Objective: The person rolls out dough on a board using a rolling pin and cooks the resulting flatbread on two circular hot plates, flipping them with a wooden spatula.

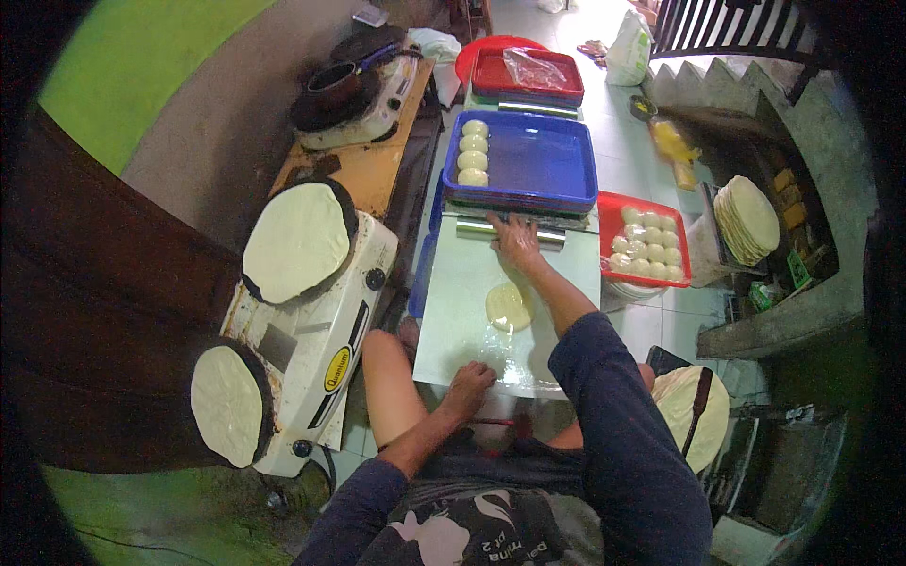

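A flattened round of dough [509,307] lies on the pale, oily work board [453,304] in front of me. My right hand [517,240] reaches beyond it and lies across the middle of a shiny metal roller [476,228], fingers spread. Whether they close round the roller is hidden. Near the board's front edge rests my left hand [473,385], its fingers loosely curled and nothing visible in them. Just past the roller, a blue tray [541,152] on a stack holds a column of several dough balls [473,161] along its left side.
At left, a white Quantum double hot plate [354,311] carries two flat dough rounds [297,240]. A second stove [375,106] bears a pot. Red trays stand at the back [524,74] and right [605,233], the latter with dough balls. Flatbreads [747,221] are stacked at right.
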The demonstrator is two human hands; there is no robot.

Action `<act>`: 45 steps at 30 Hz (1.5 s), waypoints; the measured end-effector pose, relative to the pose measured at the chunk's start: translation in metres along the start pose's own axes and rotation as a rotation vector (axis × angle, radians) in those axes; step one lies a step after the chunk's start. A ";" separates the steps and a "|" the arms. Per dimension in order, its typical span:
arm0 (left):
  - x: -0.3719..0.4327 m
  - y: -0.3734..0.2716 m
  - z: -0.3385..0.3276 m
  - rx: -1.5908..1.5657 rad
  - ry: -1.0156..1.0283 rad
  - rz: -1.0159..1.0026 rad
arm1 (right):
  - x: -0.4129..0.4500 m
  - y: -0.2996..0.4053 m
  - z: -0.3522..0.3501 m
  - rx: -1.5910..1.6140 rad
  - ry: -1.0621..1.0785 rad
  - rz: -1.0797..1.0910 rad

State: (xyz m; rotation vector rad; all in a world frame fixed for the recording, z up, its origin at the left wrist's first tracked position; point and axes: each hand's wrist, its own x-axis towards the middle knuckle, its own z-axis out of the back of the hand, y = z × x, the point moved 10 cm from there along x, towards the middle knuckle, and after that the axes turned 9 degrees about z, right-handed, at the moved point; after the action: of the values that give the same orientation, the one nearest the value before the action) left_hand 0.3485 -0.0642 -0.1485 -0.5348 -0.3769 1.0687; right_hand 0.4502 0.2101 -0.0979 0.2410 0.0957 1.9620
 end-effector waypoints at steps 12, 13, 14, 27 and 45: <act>-0.011 -0.008 0.014 -0.152 -0.168 -0.072 | -0.111 0.076 0.000 0.016 -0.102 0.047; -0.016 -0.004 0.015 -0.146 -0.178 -0.074 | -0.122 0.082 -0.005 0.035 -0.118 0.058; -0.023 0.006 0.008 -0.091 -0.158 -0.041 | -0.142 0.103 -0.011 0.013 -0.109 0.087; -0.010 0.004 0.008 -0.127 -0.109 -0.044 | -0.112 0.041 -0.013 0.341 -0.210 -0.135; -0.015 0.017 -0.001 -0.094 0.042 0.082 | -0.107 0.076 -0.002 0.221 0.050 -0.244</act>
State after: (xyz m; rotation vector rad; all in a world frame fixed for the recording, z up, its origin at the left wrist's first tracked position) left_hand 0.3300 -0.0711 -0.1600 -0.6602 -0.3725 1.1206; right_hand 0.4219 0.0819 -0.0992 0.3099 0.3589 1.7146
